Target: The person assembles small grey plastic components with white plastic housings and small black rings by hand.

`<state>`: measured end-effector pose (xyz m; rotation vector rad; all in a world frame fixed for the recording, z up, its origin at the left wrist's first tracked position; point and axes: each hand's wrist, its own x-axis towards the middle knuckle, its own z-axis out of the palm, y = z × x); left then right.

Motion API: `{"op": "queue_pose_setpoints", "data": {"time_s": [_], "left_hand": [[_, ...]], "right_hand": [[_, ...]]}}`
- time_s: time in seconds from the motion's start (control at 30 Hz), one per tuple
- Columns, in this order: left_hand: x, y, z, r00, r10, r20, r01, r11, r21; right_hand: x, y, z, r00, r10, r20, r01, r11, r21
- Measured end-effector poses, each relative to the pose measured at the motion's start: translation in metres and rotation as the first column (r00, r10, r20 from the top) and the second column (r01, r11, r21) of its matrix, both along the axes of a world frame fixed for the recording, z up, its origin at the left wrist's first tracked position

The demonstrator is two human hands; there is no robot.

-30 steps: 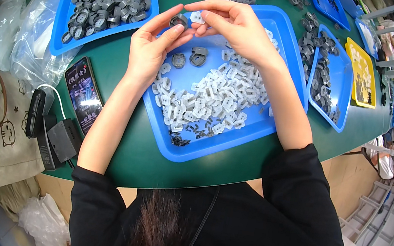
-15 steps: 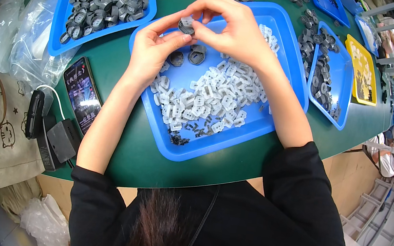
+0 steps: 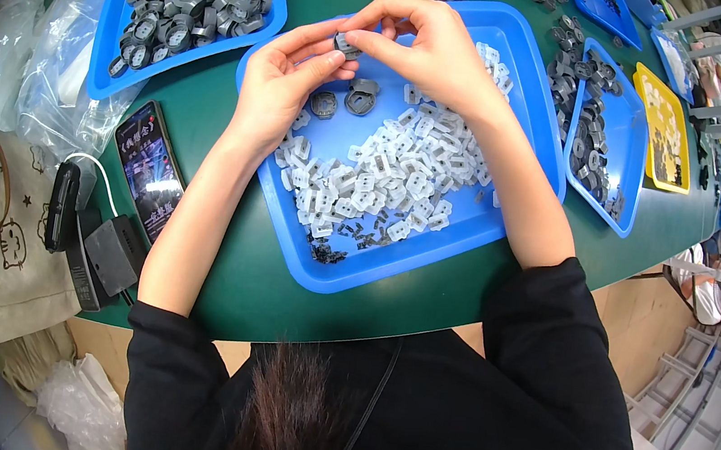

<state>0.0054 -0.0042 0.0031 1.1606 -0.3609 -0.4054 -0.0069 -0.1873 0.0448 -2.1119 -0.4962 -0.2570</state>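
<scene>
Above the far part of a blue tray, both my hands are closed on one small grey plastic housing. My left hand pinches it from the left. The thumb and fingers of my right hand press on it from the right and cover much of it. Two more dark grey round housings lie in the tray just below my hands. A heap of translucent white plastic pieces fills the tray's middle, with small black parts at its near edge.
At the upper left stands a blue tray piled with grey housings. To the right are another blue tray of dark parts and a yellow tray. A phone, chargers and a canvas bag lie on the left.
The grey housing has turned slightly between my fingers and is more covered by them. Both hands have otherwise barely moved.
</scene>
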Motion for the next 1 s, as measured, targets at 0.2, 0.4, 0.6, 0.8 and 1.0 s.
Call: {"op": "queue_pose_setpoints", "data": {"time_s": [0.2, 0.4, 0.6, 0.8, 1.0], "left_hand": [[0.001, 0.0, -0.002, 0.998, 0.058, -0.031, -0.059, 0.998, -0.031], [0.0, -0.001, -0.003, 0.992, 0.128, -0.018, -0.128, 0.991, -0.035], [0.004, 0.001, -0.004, 0.97, 0.22, -0.105, -0.231, 0.967, -0.107], [0.004, 0.003, -0.01, 0.972, 0.224, -0.07, -0.229, 0.971, -0.075], [0.004, 0.004, -0.011, 0.969, 0.247, -0.011, -0.247, 0.969, -0.008]], "right_hand": [[-0.002, 0.009, -0.006, 0.992, -0.12, 0.021, 0.119, 0.992, 0.049], [-0.001, 0.011, -0.01, 0.906, -0.064, 0.419, 0.148, 0.974, -0.171], [-0.008, 0.02, -0.01, 0.8, 0.047, 0.599, 0.252, 0.879, -0.405], [-0.007, 0.021, -0.008, 0.968, -0.107, 0.228, 0.121, 0.991, -0.049], [-0.008, 0.023, -0.009, 0.99, -0.079, -0.119, 0.086, 0.995, 0.055]]}}
